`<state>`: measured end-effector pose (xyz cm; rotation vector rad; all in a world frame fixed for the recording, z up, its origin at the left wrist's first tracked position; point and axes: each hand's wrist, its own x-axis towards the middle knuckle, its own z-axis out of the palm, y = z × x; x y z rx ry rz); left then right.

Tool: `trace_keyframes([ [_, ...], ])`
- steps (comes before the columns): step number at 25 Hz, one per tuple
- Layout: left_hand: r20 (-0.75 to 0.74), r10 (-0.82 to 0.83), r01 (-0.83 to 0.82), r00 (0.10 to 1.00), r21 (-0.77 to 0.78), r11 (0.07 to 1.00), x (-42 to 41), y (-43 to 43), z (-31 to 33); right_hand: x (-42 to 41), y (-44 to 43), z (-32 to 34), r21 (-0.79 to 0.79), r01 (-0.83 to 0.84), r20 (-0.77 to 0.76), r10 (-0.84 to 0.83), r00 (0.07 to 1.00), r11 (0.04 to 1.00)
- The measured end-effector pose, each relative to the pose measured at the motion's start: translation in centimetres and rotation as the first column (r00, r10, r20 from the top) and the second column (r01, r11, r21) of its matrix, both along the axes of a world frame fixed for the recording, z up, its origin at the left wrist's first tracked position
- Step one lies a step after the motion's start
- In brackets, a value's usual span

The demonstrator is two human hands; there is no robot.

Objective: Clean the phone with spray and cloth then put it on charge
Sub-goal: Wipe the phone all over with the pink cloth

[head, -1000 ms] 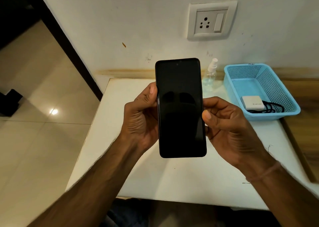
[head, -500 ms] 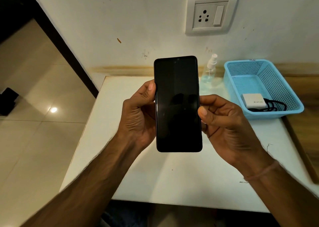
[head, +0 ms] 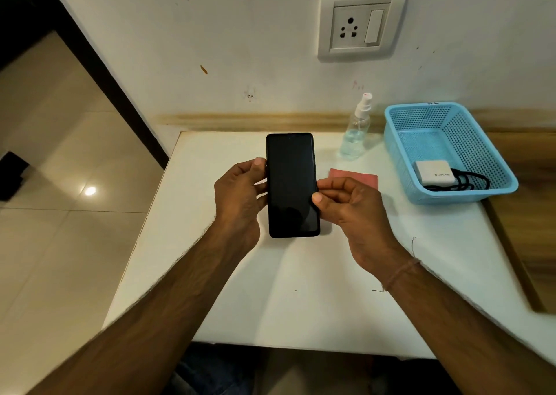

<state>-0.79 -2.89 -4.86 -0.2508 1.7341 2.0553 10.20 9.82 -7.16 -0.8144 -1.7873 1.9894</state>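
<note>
The phone [head: 291,184] is held up over the middle of the desk [head: 210,274], screen dark and facing the camera, long side running toward the wall. It is gripped from both sides: the left hand [head: 239,196] is closed on its left edge, thumb laid along the upper part of that edge, and the right hand [head: 350,205] is pinched on the right edge, thumb tip pressed at the rim of the glass, the other fingers curled behind. A thin thread band is worn on the right wrist.

Just past the right hand, a folded pink cloth [head: 361,176] is seen lying flat on the desk, partly hidden by the knuckles. Further back, close to the far edge, a clear spray bottle [head: 356,133] with a white nozzle is stood upright, near the phone but apart from it. At the far right corner a blue perforated basket [head: 400,142] is set, and inside it a white charger block [head: 433,172] is laid with a black cable [head: 463,182] coiled beside it (both at the near end of the basket). On the wall above, a white socket plate [head: 361,24] with a switch is mounted.
</note>
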Motion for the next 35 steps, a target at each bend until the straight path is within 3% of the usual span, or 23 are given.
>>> trace_keyframes([
  [8, 0.173, -0.067, 0.07, 0.983, -0.011, 0.997, -0.2, 0.5, -1.2, -0.4, 0.0, -1.6, 0.054, -0.12, 0.185, 0.109, 0.977, 0.991],
  [16, 0.196, -0.042, 0.056, 0.98, -0.067, 0.996, -0.5, 0.8, -1.4, -0.6, 0.0, -1.6, 0.16, -0.184, 0.283, 0.133, 0.95, 0.97],
  [26, 0.146, -0.101, 0.113, 0.984, -0.079, 0.99, 0.2, 0.7, -1.1, -0.4, 0.5, -1.4, 0.179, -0.244, 0.318, 0.178, 0.931, 0.953],
  [31, 0.135, -0.13, 0.143, 0.982, -0.095, 0.985, 0.5, 0.6, -1.2, 0.2, 0.1, -1.4, 0.419, -0.317, 0.353, 0.169, 0.92, 0.851],
  [35, 0.137, -0.127, 0.14, 0.982, -0.09, 0.986, 0.3, 0.4, -1.3, 0.7, 2.4, 0.6, 0.605, -0.093, 0.173, -0.017, 0.985, 0.791],
])
